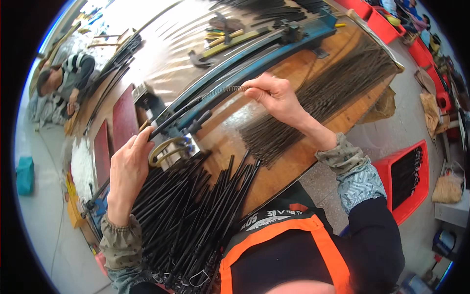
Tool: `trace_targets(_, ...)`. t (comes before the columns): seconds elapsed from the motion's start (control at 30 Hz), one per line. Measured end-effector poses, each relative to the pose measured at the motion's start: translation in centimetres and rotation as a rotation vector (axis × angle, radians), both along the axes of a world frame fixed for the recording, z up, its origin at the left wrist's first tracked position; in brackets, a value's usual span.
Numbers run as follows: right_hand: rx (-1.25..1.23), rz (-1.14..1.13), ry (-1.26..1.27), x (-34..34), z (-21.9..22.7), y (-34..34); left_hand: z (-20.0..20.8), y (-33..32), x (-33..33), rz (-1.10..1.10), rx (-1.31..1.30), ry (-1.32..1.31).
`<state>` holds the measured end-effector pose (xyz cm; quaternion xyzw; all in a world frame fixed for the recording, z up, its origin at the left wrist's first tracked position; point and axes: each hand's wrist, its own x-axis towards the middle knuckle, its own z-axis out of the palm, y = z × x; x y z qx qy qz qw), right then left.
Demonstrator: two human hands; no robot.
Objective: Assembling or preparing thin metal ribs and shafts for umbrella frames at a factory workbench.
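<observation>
My left hand (131,166) is closed around a thin black rod (169,119) that slants up and to the right. A coil spring (221,92) runs on from the rod's far end. My right hand (280,98) pinches the spring's other end between thumb and fingers. Both hands are raised over the bench, beside a long blue metal rail (254,65). Below my left hand lies a heap of black rods (181,215), some with metal wire loops at the near end. Long dark springs (328,93) lie in a thick layer to the right.
A hammer (198,60) and other hand tools lie behind the rail. A clamp-like metal fixture (178,149) stands between the rod heap and the rail. Red boards (125,115) are at left. Another person (71,81) sits far left. A red crate (425,171) stands on the floor at right.
</observation>
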<state>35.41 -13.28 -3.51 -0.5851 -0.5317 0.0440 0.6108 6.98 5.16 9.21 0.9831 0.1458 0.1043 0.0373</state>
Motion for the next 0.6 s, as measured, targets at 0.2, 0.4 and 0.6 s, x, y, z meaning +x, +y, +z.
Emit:
trace_targets(0.2, 0.295, -0.059, -0.487, -5.7, 1.0, 3.6, -0.2, -1.9, -2.3, -0.017, -0.024, 0.112)
trace_targets(0.4, 0.234, -0.205, -0.547, -0.8, -1.9, 2.9, 0.0, -0.7, -4.3, 0.07, 0.171, -0.092)
trace_targets(0.6, 0.301, -0.279, -0.654, -0.6, -0.9, 4.9, -1.6, 1.4, -5.8, 0.082, 0.093, -0.242)
